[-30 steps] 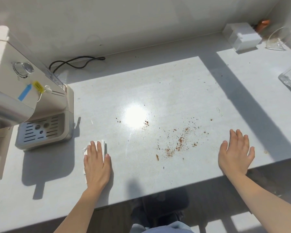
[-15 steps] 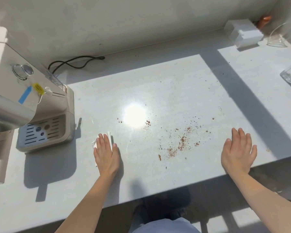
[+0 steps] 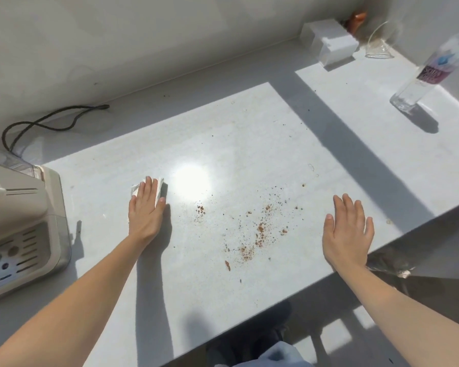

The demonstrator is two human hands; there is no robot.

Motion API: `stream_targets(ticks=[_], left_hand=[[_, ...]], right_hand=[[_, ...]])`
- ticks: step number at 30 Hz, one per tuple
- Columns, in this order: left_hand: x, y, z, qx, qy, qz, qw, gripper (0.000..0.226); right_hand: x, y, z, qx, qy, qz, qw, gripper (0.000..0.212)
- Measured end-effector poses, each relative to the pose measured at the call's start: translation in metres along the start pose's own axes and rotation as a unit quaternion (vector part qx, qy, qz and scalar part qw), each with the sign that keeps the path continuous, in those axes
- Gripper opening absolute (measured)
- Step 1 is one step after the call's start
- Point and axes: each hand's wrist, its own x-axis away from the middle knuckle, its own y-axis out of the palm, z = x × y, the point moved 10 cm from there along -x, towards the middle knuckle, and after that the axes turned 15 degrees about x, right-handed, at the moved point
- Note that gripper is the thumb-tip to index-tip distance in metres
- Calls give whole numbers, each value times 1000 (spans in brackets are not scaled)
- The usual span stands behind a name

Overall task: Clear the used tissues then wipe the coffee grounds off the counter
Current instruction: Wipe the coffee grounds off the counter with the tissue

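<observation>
Brown coffee grounds (image 3: 257,231) lie scattered over the middle of the white counter (image 3: 249,144), with a small separate clump (image 3: 200,209) to their left. My left hand (image 3: 146,210) lies flat with straight fingers on a folded white tissue (image 3: 159,188), pressing it to the counter left of the grounds. Only the tissue's far edge shows past the fingertips. My right hand (image 3: 349,231) rests flat and empty near the counter's front edge, to the right of the grounds.
A beige coffee machine (image 3: 19,226) stands at the left with its black cable (image 3: 48,123) behind it. A white box (image 3: 331,43), a clear glass item (image 3: 379,46) and a plastic water bottle (image 3: 429,72) stand at the back right.
My left hand has slid the tissue away from me and to the right, toward the grounds. My right hand stays in place. The view has shifted right, bringing the bottle into sight.
</observation>
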Motion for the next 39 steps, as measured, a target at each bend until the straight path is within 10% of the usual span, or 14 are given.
stream_targets(ticks=[12, 23, 29, 36, 39], left_hand=[[83, 118, 104, -21, 221, -225, 949, 54], [152, 140, 114, 112, 137, -227, 958, 51], [141, 87, 96, 499, -88, -29, 862, 35], [142, -11, 8, 538, -202, 247, 780, 43], [137, -42, -9, 472, -153, 284, 820, 44]], right_hand=[[0, 5, 1, 9, 2, -3, 1000, 55], [0, 6, 2, 12, -5, -1, 1000, 50], [0, 8, 2, 11, -5, -5, 1000, 51], [0, 6, 2, -2, -10, 1, 1000, 52], [0, 5, 1, -6, -11, 5, 1000, 56]])
